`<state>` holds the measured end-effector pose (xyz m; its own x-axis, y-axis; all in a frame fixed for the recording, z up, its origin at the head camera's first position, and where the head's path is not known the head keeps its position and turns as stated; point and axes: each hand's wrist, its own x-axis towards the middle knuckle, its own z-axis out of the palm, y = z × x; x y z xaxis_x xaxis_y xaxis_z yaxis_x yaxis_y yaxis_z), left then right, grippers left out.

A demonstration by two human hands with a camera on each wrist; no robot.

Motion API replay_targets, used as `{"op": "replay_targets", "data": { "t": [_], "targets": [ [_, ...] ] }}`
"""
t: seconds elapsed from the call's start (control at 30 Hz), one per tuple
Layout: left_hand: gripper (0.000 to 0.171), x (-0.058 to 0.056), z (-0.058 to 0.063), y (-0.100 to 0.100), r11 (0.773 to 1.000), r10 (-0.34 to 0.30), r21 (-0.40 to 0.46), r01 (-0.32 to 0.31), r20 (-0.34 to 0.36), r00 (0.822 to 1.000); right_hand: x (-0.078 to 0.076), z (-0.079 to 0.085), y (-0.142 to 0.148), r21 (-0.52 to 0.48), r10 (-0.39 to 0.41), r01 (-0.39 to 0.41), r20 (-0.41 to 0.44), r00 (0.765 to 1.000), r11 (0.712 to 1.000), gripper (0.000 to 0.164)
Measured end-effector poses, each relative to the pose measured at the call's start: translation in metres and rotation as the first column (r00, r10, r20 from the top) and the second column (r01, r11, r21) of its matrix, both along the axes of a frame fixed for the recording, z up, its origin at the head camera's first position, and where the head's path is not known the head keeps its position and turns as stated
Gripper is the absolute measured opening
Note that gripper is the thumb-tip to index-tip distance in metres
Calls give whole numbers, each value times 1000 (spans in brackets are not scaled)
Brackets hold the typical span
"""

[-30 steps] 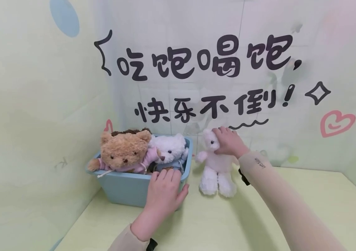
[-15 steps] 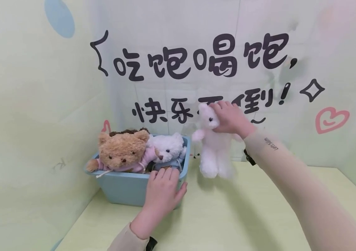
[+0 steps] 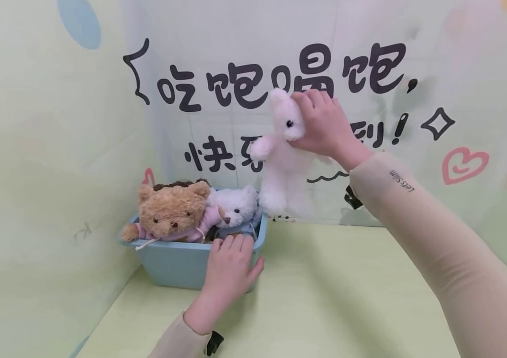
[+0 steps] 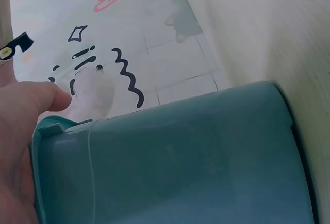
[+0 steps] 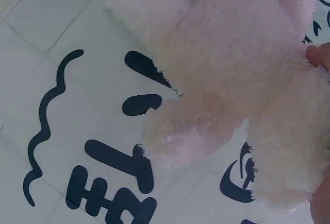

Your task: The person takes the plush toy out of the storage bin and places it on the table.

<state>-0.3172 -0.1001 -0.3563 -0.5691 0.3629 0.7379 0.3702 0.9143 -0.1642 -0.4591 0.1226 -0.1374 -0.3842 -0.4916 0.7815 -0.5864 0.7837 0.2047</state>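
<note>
My right hand (image 3: 325,122) grips a fluffy white plush toy (image 3: 276,164) by the head. The toy hangs upright in the air, its feet beside and above the right end of a blue bin (image 3: 170,263). In the right wrist view its pale fur (image 5: 221,49) fills much of the frame, with fingertips at the right edge. My left hand (image 3: 231,263) holds the bin's front rim near the right corner, fingers hooked over it. A tan teddy bear (image 3: 170,214) in pink and a white plush bear (image 3: 237,206) in blue sit inside the bin.
Something dark brown and fluffy (image 3: 182,185) shows behind the tan bear. The bin stands on a pale yellow-green table (image 3: 325,288), near the left wall (image 3: 47,199). Behind it hangs a printed backdrop (image 3: 235,40) with large black characters.
My right hand has lifted the white plush toy off the table, raising it and shifting it left towards the bin. The left hand stays on the rim.
</note>
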Motion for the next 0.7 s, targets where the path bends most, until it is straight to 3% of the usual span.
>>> {"op": "replay_targets", "data": {
  "t": [0.13,0.27,0.47,0.7],
  "targets": [
    [34,-1,0,-1,1000,5,6,-5,-6,1000,8,11,-16,-83,43,-49,-72,996,995,74],
    [34,0,-1,-3,1000,1,9,-1,-16,1000,19,9,-35,-123,95,-112,-137,986,986,72],
    [32,-1,-5,-4,1000,-13,15,13,-31,999,34,-10,-66,-130,228,-265,-244,943,955,69],
    [32,-2,-5,-4,1000,-19,15,19,-36,999,47,-35,-87,-20,290,-304,-247,925,953,68]
  ]
}}
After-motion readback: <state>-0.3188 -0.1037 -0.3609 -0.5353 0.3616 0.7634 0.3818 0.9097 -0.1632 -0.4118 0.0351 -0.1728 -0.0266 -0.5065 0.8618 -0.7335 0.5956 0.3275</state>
